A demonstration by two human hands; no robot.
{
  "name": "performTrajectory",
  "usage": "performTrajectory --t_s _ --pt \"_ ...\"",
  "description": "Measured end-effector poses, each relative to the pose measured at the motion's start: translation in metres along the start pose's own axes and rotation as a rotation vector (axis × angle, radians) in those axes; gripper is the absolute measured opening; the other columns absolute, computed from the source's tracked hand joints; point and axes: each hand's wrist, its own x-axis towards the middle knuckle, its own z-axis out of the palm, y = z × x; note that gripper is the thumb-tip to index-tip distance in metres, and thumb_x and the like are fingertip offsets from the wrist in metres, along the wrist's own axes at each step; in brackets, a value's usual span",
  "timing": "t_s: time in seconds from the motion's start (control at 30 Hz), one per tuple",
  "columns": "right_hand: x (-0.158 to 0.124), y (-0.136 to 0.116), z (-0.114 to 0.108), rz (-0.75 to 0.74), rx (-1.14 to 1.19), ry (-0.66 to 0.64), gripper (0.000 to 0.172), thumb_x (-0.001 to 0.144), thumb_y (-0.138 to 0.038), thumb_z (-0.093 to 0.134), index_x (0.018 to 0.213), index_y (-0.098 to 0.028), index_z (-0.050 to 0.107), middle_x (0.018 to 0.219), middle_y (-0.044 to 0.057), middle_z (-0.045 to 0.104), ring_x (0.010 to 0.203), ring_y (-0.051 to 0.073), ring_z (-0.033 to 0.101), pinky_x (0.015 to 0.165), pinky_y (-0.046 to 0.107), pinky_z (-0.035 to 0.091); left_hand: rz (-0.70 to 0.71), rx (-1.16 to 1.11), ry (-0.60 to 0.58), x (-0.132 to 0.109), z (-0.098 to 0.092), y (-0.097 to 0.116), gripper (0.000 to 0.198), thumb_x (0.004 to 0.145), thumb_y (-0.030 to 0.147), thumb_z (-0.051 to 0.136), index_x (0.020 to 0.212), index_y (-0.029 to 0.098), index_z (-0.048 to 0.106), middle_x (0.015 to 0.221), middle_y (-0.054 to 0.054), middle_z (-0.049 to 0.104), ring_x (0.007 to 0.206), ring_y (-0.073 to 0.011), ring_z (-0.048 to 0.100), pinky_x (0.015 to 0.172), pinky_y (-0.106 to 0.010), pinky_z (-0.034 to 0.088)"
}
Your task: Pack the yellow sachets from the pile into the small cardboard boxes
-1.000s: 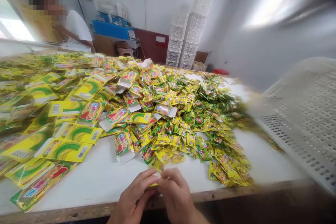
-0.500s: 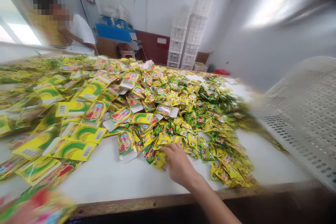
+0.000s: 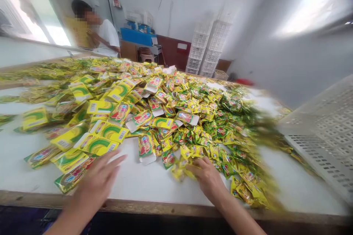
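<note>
My left hand is over the near edge of the table, smeared by motion, its fingers stretched out and nothing in them. Just beyond it lie flat yellow-and-green cartons with barcodes, part of a large heap. My right hand has its fingers closed on a small yellow sachet, which is blurred. Around that hand spreads a pile of small yellow and green sachets. Between the hands, an open-flapped carton with a red fruit picture lies on the white tabletop.
A white perforated plastic crate stands tilted at the right. Stacked white crates stand by the far wall, near a blue-topped desk. A person in a white top is beyond the table at the far left.
My left hand has come up from the lower left corner and no longer has the colourful packet. My right hand stays at the sachets, pulling a yellow one nearer. The view has swung left.
</note>
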Motion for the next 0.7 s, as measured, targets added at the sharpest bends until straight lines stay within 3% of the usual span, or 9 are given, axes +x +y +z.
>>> performTrajectory --t_s 0.07,0.13,0.23,0.3,0.4,0.47,0.53,0.6,0.7 --pt "-0.015 0.014 -0.011 0.048 -0.046 -0.016 0.069 0.076 0.007 0.046 0.123 -0.040 0.064 0.104 0.005 0.064 0.093 0.022 0.051 0.081 0.033 0.042 0.156 0.093 -0.228 0.033 0.032 0.004 0.060 0.086 0.002 0.037 0.135 0.033 0.054 0.149 -0.004 0.046 0.139 -0.0298 0.037 0.109 -0.048 0.036" --pt "-0.027 0.025 -0.025 0.103 -0.079 -0.049 0.072 0.073 0.009 0.045 0.121 -0.040 0.065 0.106 0.004 0.065 0.096 0.023 0.052 0.081 0.034 0.041 0.211 0.169 -0.372 0.058 0.056 0.011 0.081 0.076 -0.011 0.031 0.139 0.037 0.049 0.154 -0.003 0.040 0.143 -0.0323 0.030 0.105 -0.053 0.037" --pt "-0.036 0.021 -0.041 0.156 -0.081 -0.046 0.075 0.068 0.010 0.045 0.125 -0.036 0.061 0.116 0.004 0.063 0.105 0.025 0.051 0.085 0.036 0.040 0.193 0.247 -0.452 0.068 0.067 0.013 0.086 0.071 -0.012 0.034 0.140 0.038 0.048 0.152 -0.006 0.043 0.137 -0.0370 0.038 0.098 -0.059 0.038" --pt "-0.034 0.005 -0.040 0.164 -0.026 0.005 0.066 0.071 0.008 0.045 0.122 -0.029 0.062 0.114 0.006 0.063 0.105 0.025 0.051 0.087 0.036 0.041 0.170 0.298 -0.404 0.060 0.061 0.009 0.073 0.073 -0.005 0.042 0.135 0.032 0.054 0.145 -0.011 0.051 0.131 -0.0394 0.044 0.098 -0.065 0.033" --pt "-0.023 -0.022 -0.019 0.157 0.056 0.047 0.039 0.081 -0.001 0.049 0.112 -0.022 0.062 0.103 0.008 0.062 0.098 0.024 0.054 0.085 0.035 0.044 0.106 0.295 -0.239 0.040 0.045 0.009 0.044 0.075 0.013 0.056 0.118 0.022 0.062 0.130 -0.016 0.061 0.127 -0.0393 0.047 0.107 -0.068 0.018" --pt "-0.013 -0.033 -0.001 0.203 -0.004 0.053 0.025 0.083 -0.007 0.054 0.104 -0.020 0.062 0.100 0.010 0.062 0.093 0.025 0.055 0.080 0.036 0.046 -0.064 0.178 -0.161 0.025 0.039 0.019 0.041 0.073 0.028 0.064 0.114 0.019 0.058 0.118 -0.015 0.066 0.116 -0.0357 0.057 0.107 -0.059 0.030" --pt "-0.004 -0.035 0.012 0.262 -0.090 0.072 0.015 0.082 -0.009 0.056 0.092 -0.019 0.062 0.094 0.010 0.062 0.088 0.026 0.056 0.076 0.035 0.046 -0.315 -0.033 -0.138 0.012 0.037 0.035 0.050 0.074 0.041 0.067 0.116 0.021 0.051 0.106 -0.010 0.070 0.097 -0.0288 0.067 0.090 -0.042 0.050" --pt "0.004 -0.031 0.016 0.256 -0.069 0.118 0.013 0.084 -0.008 0.053 0.080 -0.020 0.059 0.087 0.008 0.061 0.085 0.024 0.057 0.073 0.033 0.045 -0.509 -0.244 -0.134 0.005 0.040 0.051 0.055 0.075 0.050 0.065 0.120 0.024 0.048 0.099 -0.005 0.072 0.085 -0.0231 0.070 0.074 -0.030 0.055" --pt "0.013 -0.026 0.015 0.265 0.240 0.162 0.014 0.088 -0.015 0.051 0.076 -0.020 0.055 0.077 0.003 0.059 0.073 0.018 0.057 0.066 0.027 0.045 -0.635 -0.355 -0.093 0.005 0.044 0.065 0.056 0.075 0.051 0.065 0.121 0.024 0.049 0.101 -0.003 0.072 0.087 -0.0222 0.071 0.074 -0.027 0.055"
